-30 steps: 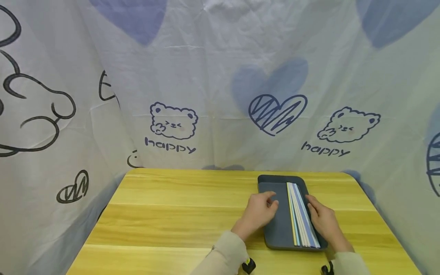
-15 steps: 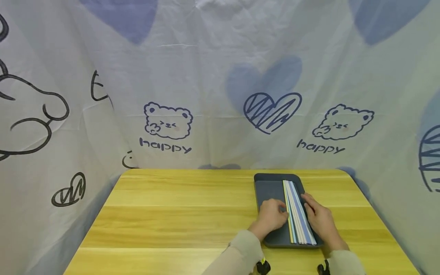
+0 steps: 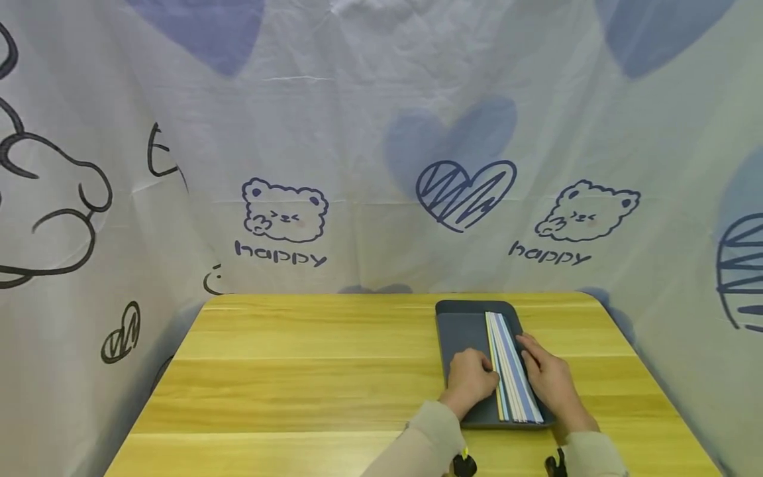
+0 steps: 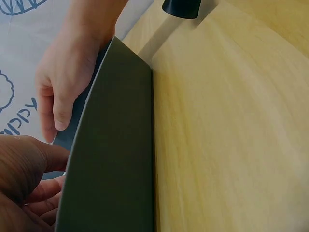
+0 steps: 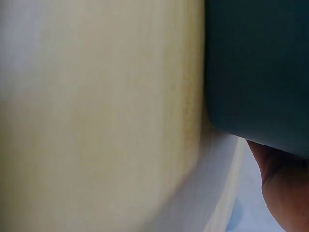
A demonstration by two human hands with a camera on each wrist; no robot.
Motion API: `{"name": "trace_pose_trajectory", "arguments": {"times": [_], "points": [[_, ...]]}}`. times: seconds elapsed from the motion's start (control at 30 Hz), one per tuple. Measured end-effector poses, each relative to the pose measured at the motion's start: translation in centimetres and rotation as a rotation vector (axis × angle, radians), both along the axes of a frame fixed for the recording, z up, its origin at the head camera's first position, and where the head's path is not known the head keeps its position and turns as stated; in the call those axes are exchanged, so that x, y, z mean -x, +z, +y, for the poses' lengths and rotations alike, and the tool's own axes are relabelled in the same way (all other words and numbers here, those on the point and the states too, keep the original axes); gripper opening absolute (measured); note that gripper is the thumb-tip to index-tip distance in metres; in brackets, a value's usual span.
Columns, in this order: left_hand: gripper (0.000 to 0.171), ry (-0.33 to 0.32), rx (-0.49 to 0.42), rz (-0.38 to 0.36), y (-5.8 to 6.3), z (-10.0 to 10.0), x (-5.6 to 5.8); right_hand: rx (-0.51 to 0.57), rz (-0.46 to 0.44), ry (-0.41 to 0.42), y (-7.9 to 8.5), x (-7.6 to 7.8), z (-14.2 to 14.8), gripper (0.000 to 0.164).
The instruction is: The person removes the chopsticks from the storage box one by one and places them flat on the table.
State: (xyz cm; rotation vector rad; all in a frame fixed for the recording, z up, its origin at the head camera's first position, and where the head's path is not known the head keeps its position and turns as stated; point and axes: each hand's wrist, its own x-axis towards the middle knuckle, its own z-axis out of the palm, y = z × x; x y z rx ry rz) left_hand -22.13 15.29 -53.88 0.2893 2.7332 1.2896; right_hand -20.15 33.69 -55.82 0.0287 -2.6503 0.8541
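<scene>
In the head view, a dark grey tray [image 3: 463,328] with rounded corners stands on the right part of the table. Several long, slim strips [image 3: 511,371], yellow, white and blue, lie side by side along its right side; I cannot tell their kind. My left hand [image 3: 469,381] is over the tray, its bent fingers against the yellow strip at the left edge; whether they pinch it is hidden. My right hand [image 3: 553,384] rests on the tray's right wall, fingers pointing forward. The left wrist view shows my left thumb and fingers [image 4: 38,179] behind the tray's wall [image 4: 108,145].
The wooden table [image 3: 286,371] extends to the left of the tray. A pale printed curtain [image 3: 369,132] hangs behind it. Dark straps [image 3: 463,464] show at both sleeves.
My left hand has moved right and down from above the tray's left half to the strips. My right hand stays at the right wall. The whole scene shifts slightly left in view.
</scene>
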Motion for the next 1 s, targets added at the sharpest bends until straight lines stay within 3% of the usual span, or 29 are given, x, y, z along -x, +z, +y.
{"name": "trace_pose_trajectory", "arguments": {"times": [0.17, 0.4, 0.67, 0.8, 1.0], "points": [[0.022, 0.01, -0.022, -0.023, -0.7, 0.4, 0.1, -0.004, 0.007, -0.001, -0.1, 0.0, -0.3, 0.037], [0.031, 0.073, -0.026, -0.027, -1.6, 1.0, 0.2, 0.009, 0.008, 0.005, 0.0, 0.1, -0.5, 0.037], [0.034, 0.111, -0.142, -0.07, -1.4, 1.1, -0.1, 0.022, -0.015, 0.005, 0.3, 0.1, -0.4, 0.037], [0.036, 0.122, -0.135, -0.049, -1.3, 1.2, -0.1, 0.016, -0.004, 0.002, 0.3, 0.1, -0.2, 0.036], [0.036, 0.123, -0.04, -0.048, -1.1, 1.5, -0.1, 0.009, 0.023, 0.007, 0.1, -0.1, -0.1, 0.035]]}}
